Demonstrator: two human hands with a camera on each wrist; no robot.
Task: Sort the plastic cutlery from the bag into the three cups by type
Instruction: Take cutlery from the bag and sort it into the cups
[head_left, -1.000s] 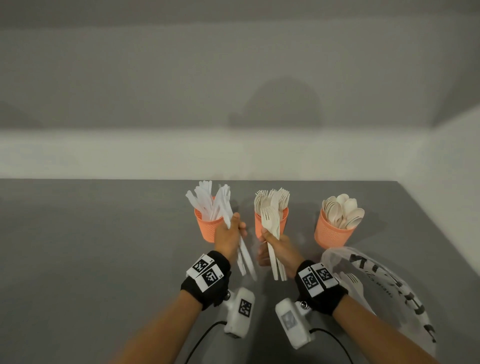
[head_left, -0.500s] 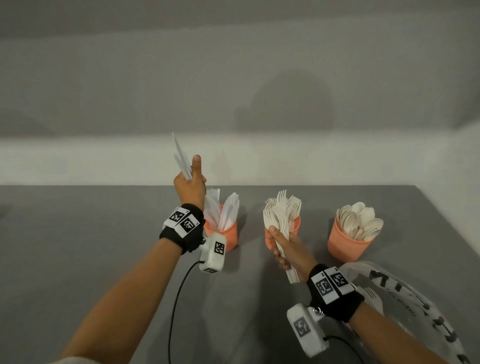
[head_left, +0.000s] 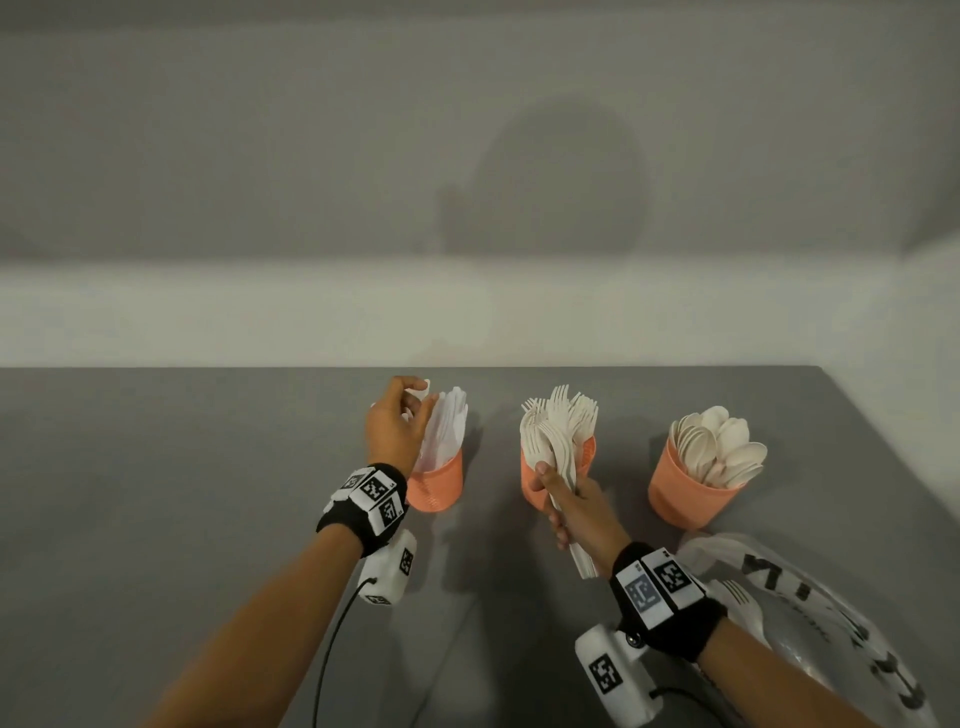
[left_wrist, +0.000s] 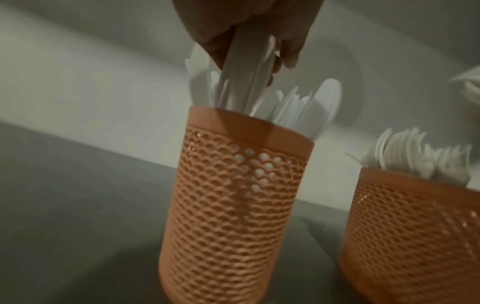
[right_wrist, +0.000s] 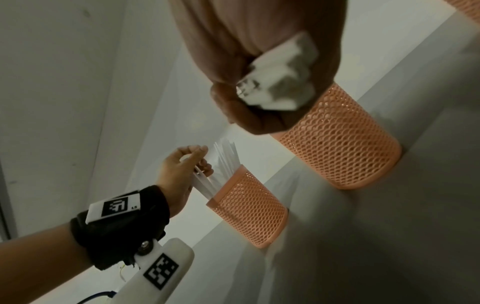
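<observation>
Three orange mesh cups stand in a row on the grey table. The left cup (head_left: 439, 488) holds white knives, the middle cup (head_left: 584, 460) forks, the right cup (head_left: 685, 493) spoons (head_left: 724, 447). My left hand (head_left: 415, 402) hovers over the left cup and pinches a few knives (left_wrist: 244, 78) whose lower ends are inside the cup (left_wrist: 233, 205). My right hand (head_left: 563, 501) grips a bundle of forks (head_left: 550, 447) upright just in front of the middle cup; their handle ends (right_wrist: 280, 82) stick out of my fist.
A clear plastic bag (head_left: 810, 618) with black lettering lies at the right front, with a fork (head_left: 737, 592) visible inside. A pale wall runs behind the table's far edge. The table's right edge is close to the spoon cup.
My left hand, raised high with the knives half a second ago, has come down and put their ends into the left cup. The right hand still holds the forks by the middle cup.
</observation>
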